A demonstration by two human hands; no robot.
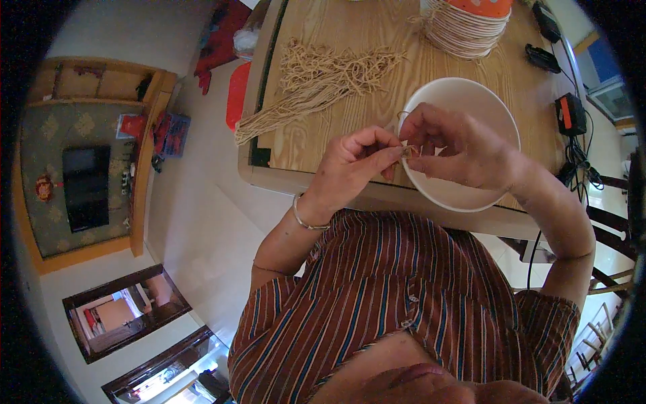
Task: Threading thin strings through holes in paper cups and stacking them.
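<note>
My left hand (355, 167) and my right hand (457, 148) meet over the near rim of a white bowl (471, 94) on a wooden table (336, 27). Both pinch the same short tan string piece (408, 152) between fingertips. A silver bangle sits on my left wrist. A loose pile of tan strings (323, 77) lies on the table to the left of the bowl, some hanging over the table's left edge.
A coil of pale cord (457, 30) under an orange object stands at the table's far side. Black devices and cables (570, 114) lie along the right edge. A red item (237, 94) sits on the white floor at left.
</note>
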